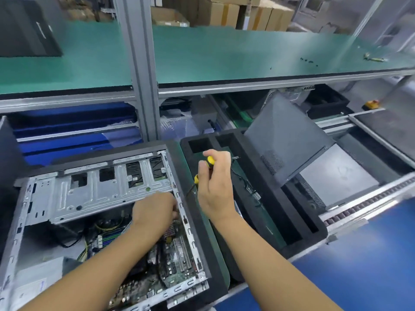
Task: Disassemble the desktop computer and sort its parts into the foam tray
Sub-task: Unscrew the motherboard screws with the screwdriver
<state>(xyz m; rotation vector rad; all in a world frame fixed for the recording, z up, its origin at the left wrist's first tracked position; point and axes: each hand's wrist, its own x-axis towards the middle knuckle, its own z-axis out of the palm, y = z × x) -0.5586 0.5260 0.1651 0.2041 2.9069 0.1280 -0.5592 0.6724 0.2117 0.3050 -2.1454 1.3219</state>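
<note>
Drive cage [94, 194] spans the computer case [186, 223]; our left hand [155, 209], nearer, curls at its right end, grasp hidden. Our right hand [214, 187] grips the screwdriver [210, 161] beside the case.

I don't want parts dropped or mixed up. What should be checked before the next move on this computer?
1. Case open: ok, motherboard exposed.
2. Tool ready: ok, right hand grips the screwdriver.
3. Left hand grip: cannot tell, fingers hidden at the case edge.
4. Drive cage removed: not ok, sits in the case.
5. Foam tray has room: ok, two far pockets empty.
</note>
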